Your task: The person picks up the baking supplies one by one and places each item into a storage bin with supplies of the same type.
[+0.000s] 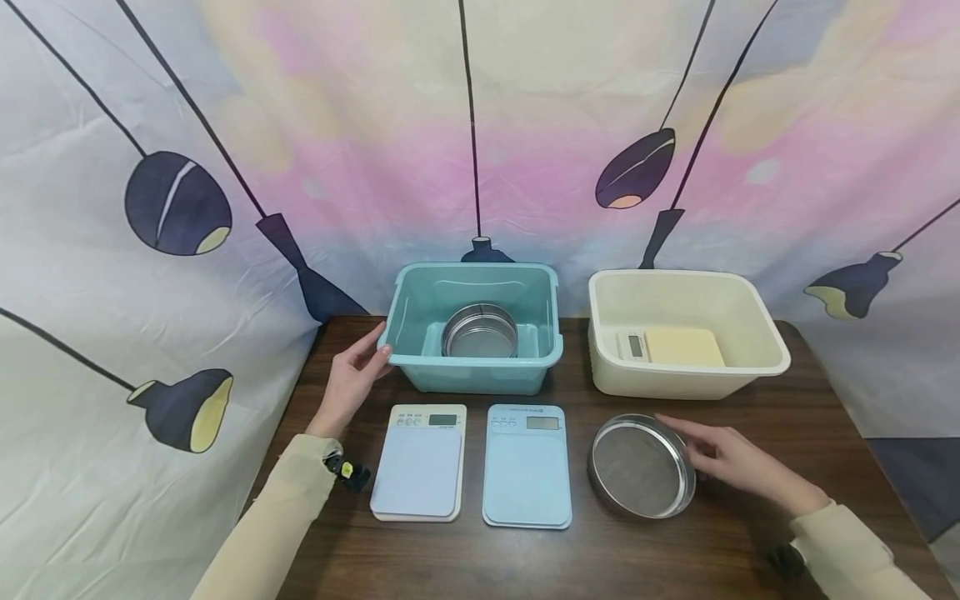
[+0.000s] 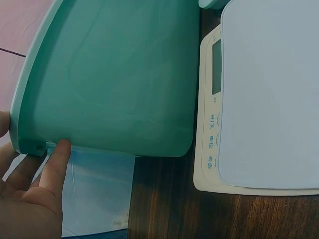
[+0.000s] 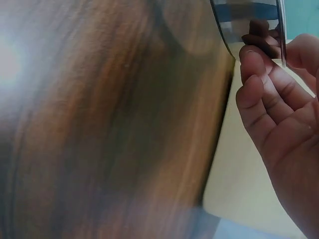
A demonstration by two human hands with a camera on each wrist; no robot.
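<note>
While the left hand (image 1: 348,379) grips the teal tub (image 1: 476,377) at its near left corner, fingers closed about the rim, the right hand (image 1: 738,462) is at the loose sieve (image 1: 641,467), its fingers nearly together and pinching the right side of the metal wall. The loose sieve lies directly left of those fingers, between them and the blue scale (image 1: 527,483), on the near side of the cream tub (image 1: 675,385). Being round, it presents no long axis; whether its base bears on the table (image 1: 555,567) cannot be determined. The right hand is clearly the nearer. In this inspector's judgement, the governing relation is diagonal: the teal tub, containing a second sieve (image 1: 480,343), stands leftward and farther off, beyond the blue scale.
</note>
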